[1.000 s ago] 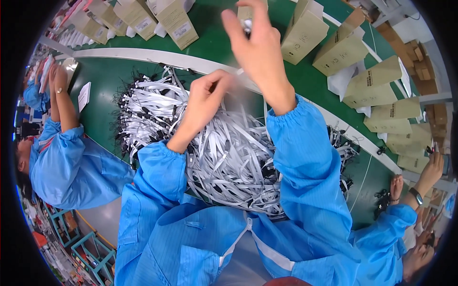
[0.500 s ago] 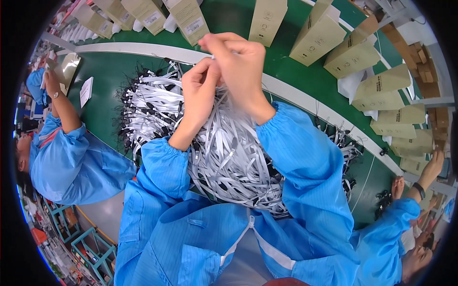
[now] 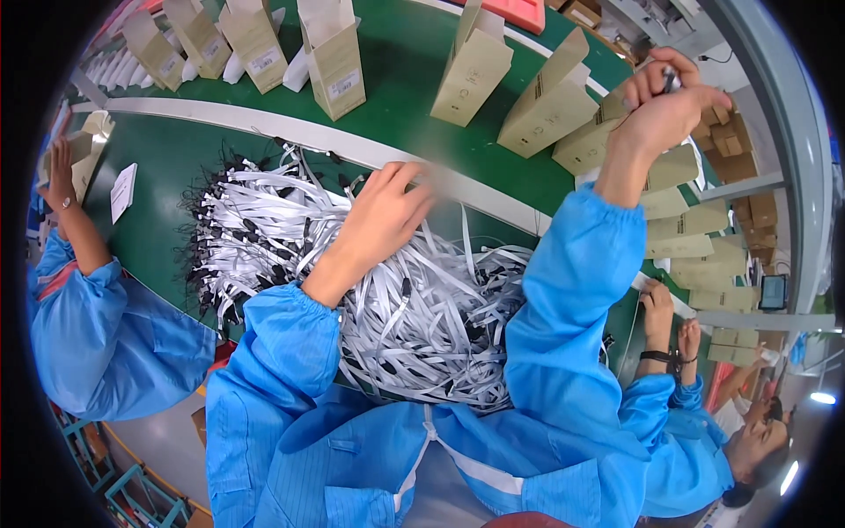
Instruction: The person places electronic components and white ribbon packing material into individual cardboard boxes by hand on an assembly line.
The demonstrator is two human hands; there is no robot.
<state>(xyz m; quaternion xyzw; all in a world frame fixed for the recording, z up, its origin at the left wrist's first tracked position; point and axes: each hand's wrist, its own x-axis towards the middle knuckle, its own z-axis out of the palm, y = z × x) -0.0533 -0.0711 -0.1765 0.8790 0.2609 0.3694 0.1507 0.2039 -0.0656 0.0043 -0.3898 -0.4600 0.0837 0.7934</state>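
My right hand is raised at the upper right, above the row of boxes. Its fingers are closed around a small silver-and-dark piece, mostly hidden in the grip. Over the far side of a heap of white flat straps is my left hand, back up and fingers bent. Motion smears its fingertips, so I cannot tell whether anything is in them. The straps are tangled, with black fittings and thin black cords bunched at the heap's left end.
Tall beige cartons with raised flaps line the green bench beyond a white rail. A white card lies at left. Co-workers in blue work on both sides. A grey metal frame rises at right.
My hands were together above the straps and are now apart. The right one has swung far right and up; the left has dropped lower over the heap. The whole view has shifted.
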